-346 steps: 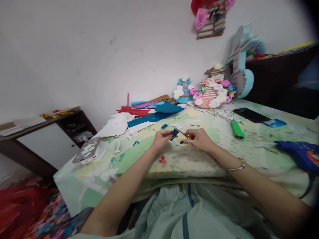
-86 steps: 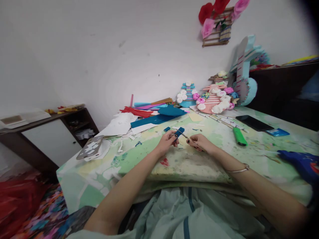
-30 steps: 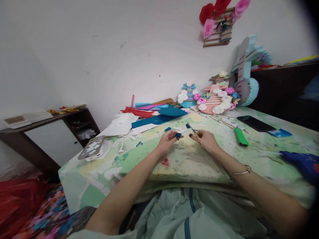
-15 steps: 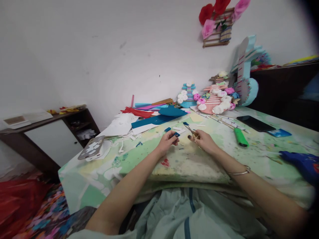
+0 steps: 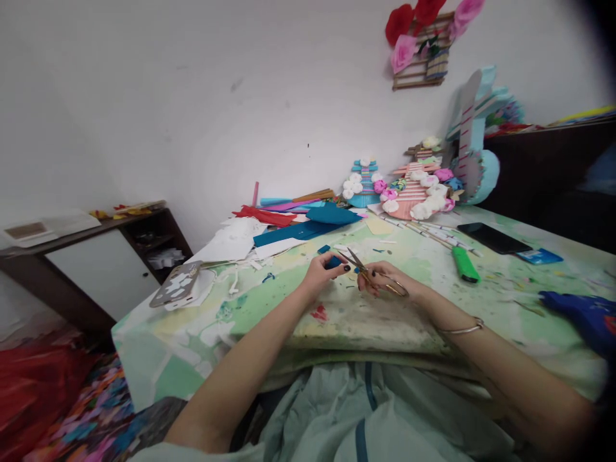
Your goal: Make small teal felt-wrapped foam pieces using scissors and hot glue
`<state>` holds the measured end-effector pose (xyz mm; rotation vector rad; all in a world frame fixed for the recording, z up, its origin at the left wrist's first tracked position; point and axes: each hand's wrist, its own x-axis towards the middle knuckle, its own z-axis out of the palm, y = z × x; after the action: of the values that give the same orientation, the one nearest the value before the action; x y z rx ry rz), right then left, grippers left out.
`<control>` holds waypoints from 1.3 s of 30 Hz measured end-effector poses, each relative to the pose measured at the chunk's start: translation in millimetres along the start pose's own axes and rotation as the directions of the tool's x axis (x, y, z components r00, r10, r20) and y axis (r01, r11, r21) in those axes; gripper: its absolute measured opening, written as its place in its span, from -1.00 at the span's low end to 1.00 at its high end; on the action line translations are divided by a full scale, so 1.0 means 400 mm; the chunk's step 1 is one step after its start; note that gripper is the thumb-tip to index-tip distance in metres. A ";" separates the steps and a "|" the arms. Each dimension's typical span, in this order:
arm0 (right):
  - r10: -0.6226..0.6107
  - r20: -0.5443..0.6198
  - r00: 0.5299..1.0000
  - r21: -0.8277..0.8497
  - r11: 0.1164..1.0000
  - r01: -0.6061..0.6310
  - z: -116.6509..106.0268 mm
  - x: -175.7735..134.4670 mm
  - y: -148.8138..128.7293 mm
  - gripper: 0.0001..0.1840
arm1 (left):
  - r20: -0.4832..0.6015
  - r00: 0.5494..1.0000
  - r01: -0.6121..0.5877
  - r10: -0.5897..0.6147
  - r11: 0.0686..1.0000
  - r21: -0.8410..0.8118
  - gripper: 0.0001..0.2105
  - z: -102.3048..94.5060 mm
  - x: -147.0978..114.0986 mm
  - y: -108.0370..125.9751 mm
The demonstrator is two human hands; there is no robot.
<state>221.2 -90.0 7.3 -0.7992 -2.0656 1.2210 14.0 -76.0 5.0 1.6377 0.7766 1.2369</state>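
Note:
My left hand [image 5: 319,272] is closed in a pinch on a small piece of dark blue paper [image 5: 333,262], partly covered by the fingers. Gold-handled scissors [image 5: 359,264] are in my right hand [image 5: 384,277], their blades parted and pointing up and left, with the tips close to the blue piece. Whether the blades touch the paper I cannot tell. A folded dark blue piece [image 5: 324,249] lies on the table just beyond my left hand. Larger dark blue paper sheets [image 5: 308,232] rest farther back beside white paper [image 5: 234,240].
A green lighter [image 5: 464,264], a black phone [image 5: 493,238] and a blue glue gun [image 5: 580,314] lie on the right. On the left is a phone case [image 5: 177,286]. Decorated crafts [image 5: 414,189] stand against the wall, with paper sticks [image 5: 433,233] before them.
My right hand has turned the scissors, and the parted blades now point toward the paper in my left hand. Small dark slivers now show on the table behind the scissors.

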 end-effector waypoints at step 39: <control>-0.070 -0.400 0.914 -0.585 0.787 -0.196 0.015 0.002 -0.007 -0.57 | 0.255 0.963 0.130 -0.085 0.978 -0.165 -0.74 0.004 -0.003 -0.017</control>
<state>215.7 -93.7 7.6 -1.3026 -2.0882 0.3169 15.5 -74.9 -1.7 1.5424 0.5732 0.9741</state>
